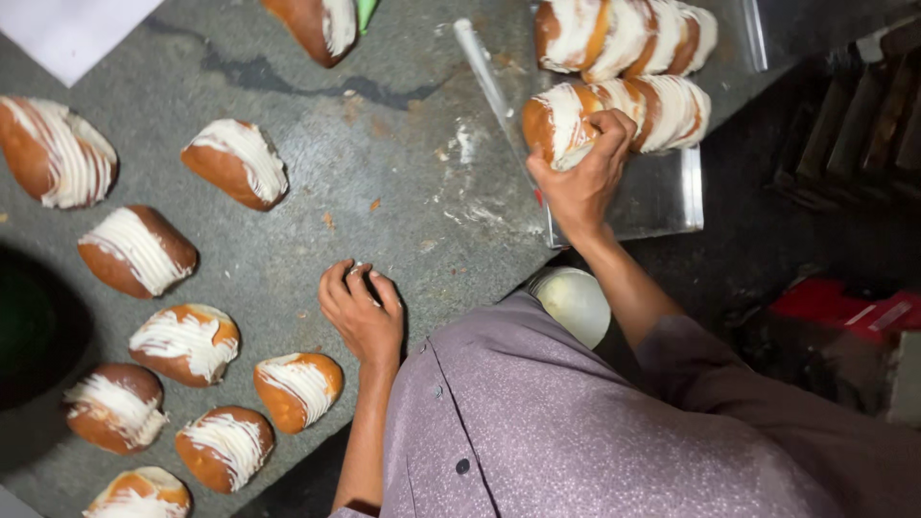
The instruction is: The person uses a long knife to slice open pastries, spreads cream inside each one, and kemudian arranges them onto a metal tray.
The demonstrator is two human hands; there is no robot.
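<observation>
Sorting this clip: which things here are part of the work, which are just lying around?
In use: right hand on a cream-filled bun; metal tray; loose buns on table; left hand.
Lying about: white paper; red object; pale round lid.

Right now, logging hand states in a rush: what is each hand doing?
Left hand: resting on the table, fingers curled, holding nothing visible.
Right hand: closed on a cream-filled bun on the tray.
</observation>
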